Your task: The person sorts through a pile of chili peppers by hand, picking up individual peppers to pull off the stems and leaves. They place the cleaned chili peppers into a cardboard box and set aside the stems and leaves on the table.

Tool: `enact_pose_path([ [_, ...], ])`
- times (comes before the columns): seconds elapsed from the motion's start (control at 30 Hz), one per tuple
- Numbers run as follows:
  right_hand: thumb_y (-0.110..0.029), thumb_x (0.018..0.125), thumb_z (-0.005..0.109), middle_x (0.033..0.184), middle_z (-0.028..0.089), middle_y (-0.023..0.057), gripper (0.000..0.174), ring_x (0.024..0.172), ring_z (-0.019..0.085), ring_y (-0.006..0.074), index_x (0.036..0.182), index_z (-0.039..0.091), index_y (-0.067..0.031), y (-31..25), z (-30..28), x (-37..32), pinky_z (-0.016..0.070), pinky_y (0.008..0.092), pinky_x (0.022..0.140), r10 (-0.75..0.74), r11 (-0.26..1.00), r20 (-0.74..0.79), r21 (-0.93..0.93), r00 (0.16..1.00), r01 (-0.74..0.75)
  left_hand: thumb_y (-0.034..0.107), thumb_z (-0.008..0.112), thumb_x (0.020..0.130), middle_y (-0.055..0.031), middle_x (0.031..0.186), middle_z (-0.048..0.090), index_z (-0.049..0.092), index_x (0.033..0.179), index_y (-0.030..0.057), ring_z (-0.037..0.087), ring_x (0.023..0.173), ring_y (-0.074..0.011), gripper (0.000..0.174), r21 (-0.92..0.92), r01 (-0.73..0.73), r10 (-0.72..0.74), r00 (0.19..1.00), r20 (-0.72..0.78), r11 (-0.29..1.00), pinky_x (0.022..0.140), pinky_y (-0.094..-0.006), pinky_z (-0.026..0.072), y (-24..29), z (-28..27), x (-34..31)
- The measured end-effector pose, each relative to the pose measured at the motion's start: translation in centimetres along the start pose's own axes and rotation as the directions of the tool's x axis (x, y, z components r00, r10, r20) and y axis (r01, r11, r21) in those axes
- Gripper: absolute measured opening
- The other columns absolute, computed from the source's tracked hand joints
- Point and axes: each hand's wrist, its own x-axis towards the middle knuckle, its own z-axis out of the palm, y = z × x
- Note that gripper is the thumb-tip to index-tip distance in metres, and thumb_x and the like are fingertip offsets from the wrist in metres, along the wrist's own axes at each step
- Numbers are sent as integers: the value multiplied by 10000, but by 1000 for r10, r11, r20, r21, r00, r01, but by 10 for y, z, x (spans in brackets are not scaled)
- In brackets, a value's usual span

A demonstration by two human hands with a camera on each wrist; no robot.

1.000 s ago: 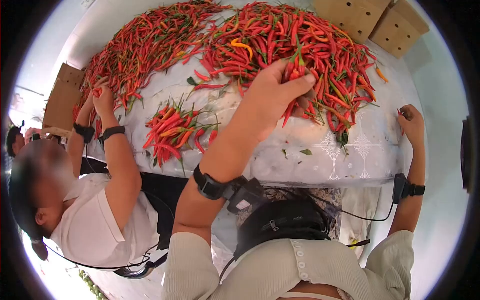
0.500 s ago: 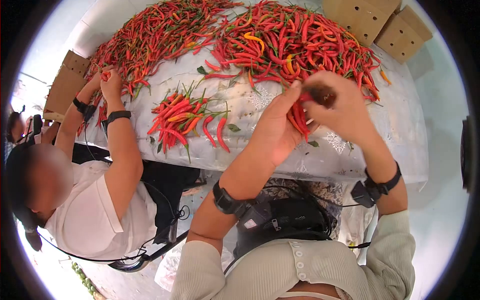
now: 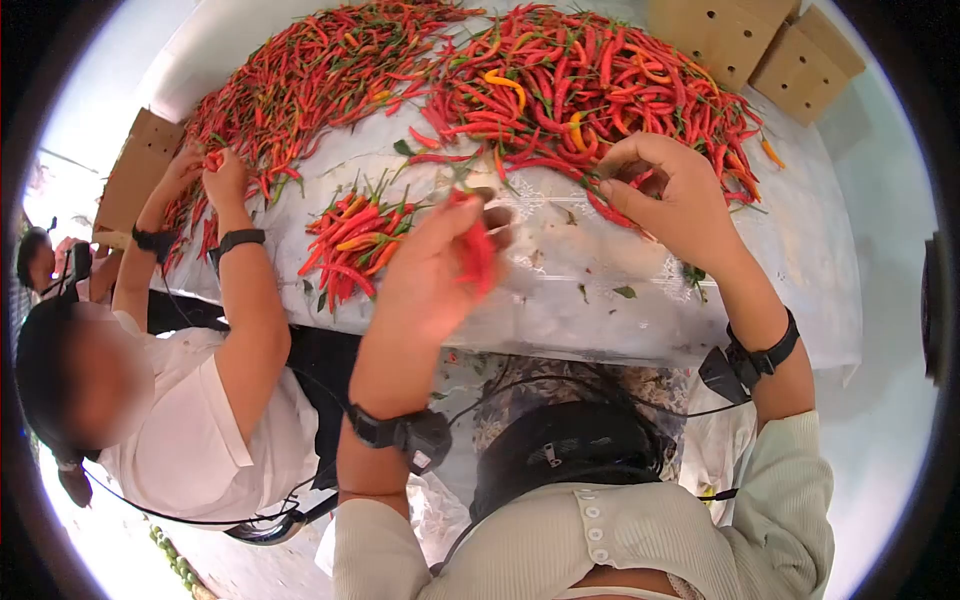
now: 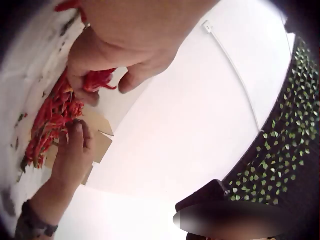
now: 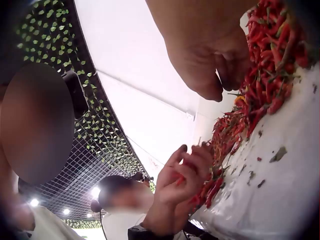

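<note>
My left hand (image 3: 425,265) grips a small bunch of red chillies (image 3: 478,255), held just right of a small heap of red and orange chillies (image 3: 350,235) laid together on the table. The bunch (image 4: 98,80) shows between thumb and fingers in the left wrist view. At the front edge of the large chilli pile (image 3: 600,80), my right hand (image 3: 675,195) reaches in with bent fingers, thumb and forefinger apart. Red chillies show through that gap, and one (image 3: 620,215) lies just under the thumb. In the right wrist view these fingertips (image 5: 231,82) overlap the pile.
A second chilli pile (image 3: 300,100) spreads at the back left, where another person's hands (image 3: 225,180) hold a chilli. Cardboard boxes (image 3: 715,40) stand at the back right, another box (image 3: 140,170) at the left. Loose leaves (image 3: 625,292) lie on the pale tablecloth (image 3: 560,320).
My right hand came in from the right edge to meet the left at the bunch, then parted to the pile. My left hand has carried the bunch left, toward the small heap.
</note>
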Motion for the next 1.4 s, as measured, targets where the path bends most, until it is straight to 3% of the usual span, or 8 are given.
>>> enact_pose_path([
  [0.1,-128,736,667,817,633,75,187,732,612,157,891,631,-29,16,-15,-2,486,290,686,-14,997,-58,-73,998,10,158,582,864,-28,837,577,529,1067,72,538,680,-96,226,548,-195,247,969,-22,814,477,-208,405,21,-2,-12],
  [0.17,-137,736,667,819,637,76,189,727,612,160,889,634,-32,25,-27,3,485,292,681,25,996,-97,-84,995,-33,167,575,869,-42,809,570,522,1039,54,541,677,-117,211,942,-213,503,862,57,258,495,-235,406,34,-13,-14],
  [0.2,-140,739,661,818,640,77,190,719,613,165,894,635,-33,32,-31,5,484,288,675,54,997,-134,-49,989,-62,182,568,872,-70,810,578,515,1031,37,558,685,-165,222,983,-117,571,801,178,-142,523,-279,424,42,-24,-13],
  [0.3,-138,739,654,821,644,84,191,701,611,167,896,635,-30,33,-36,7,486,286,666,1,998,-175,-64,985,-12,168,559,858,-155,853,558,499,1043,-6,544,804,-324,261,779,154,654,653,382,-608,693,-391,423,51,-35,-16],
  [0.67,-146,720,670,786,544,101,166,804,549,285,847,617,-54,63,-9,-2,458,386,721,-225,862,48,-456,973,222,281,533,878,-196,1019,540,533,1108,-3,505,951,-349,365,704,237,645,657,391,-669,843,-417,389,48,-49,20],
  [0.87,-154,744,661,827,613,104,213,789,584,284,919,606,-46,65,-19,0,469,368,715,-217,931,-136,-327,967,163,390,457,917,-222,1060,544,522,1129,-18,507,1007,-376,464,761,224,674,652,347,-609,874,-420,391,51,-31,17],
  [1.2,-101,850,606,866,606,9,184,793,567,89,1015,565,-31,71,-36,1,462,242,711,229,919,-68,343,971,-193,335,483,906,-216,1065,558,533,1109,-29,516,1019,-360,419,767,268,729,588,350,-583,874,-423,390,46,-30,34],
  [1.4,-114,860,608,872,603,-6,180,786,565,67,1013,564,-30,67,-38,3,468,225,693,240,887,-14,410,971,-213,244,507,912,-140,1053,586,542,1105,-13,558,968,-244,323,916,-138,677,634,374,-377,833,-337,427,42,30,24],
])
